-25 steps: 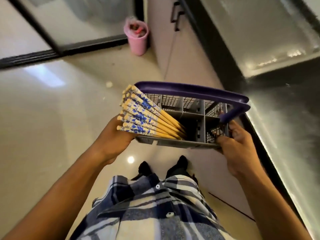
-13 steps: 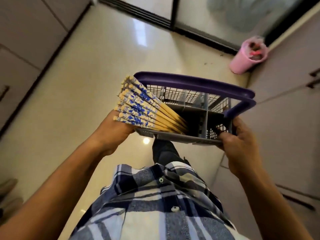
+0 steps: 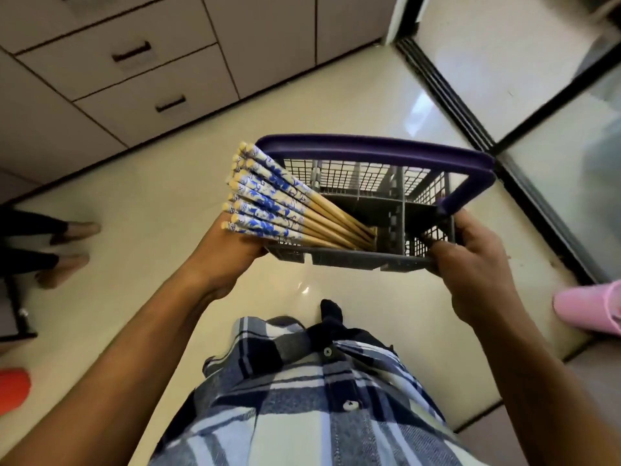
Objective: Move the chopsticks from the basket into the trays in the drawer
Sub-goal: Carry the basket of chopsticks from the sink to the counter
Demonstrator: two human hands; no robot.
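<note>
I hold a grey mesh basket [image 3: 356,260] with a purple handle [image 3: 369,150] in front of my chest, above the floor. My left hand [image 3: 232,245] grips its left end from below, and my right hand [image 3: 470,260] grips its right end. A bundle of several wooden chopsticks [image 3: 268,200] with blue-and-white patterned tops leans out of the basket's left compartment toward the left. The other compartments look empty. Shut drawers [image 3: 144,82] with dark handles are in the cabinet at the upper left.
Glossy cream floor lies below. A sliding glass door with a dark track [image 3: 504,105] runs along the right. A pink bin [image 3: 588,311] stands at the right edge. Another person's bare feet [image 3: 67,243] are at the left, and something red [image 3: 13,388] lies at the lower left.
The view has swung round: the pink bin went from the top to the right edge, and the drawer cabinet now fills the upper left. Both hands keep their hold on the basket.
</note>
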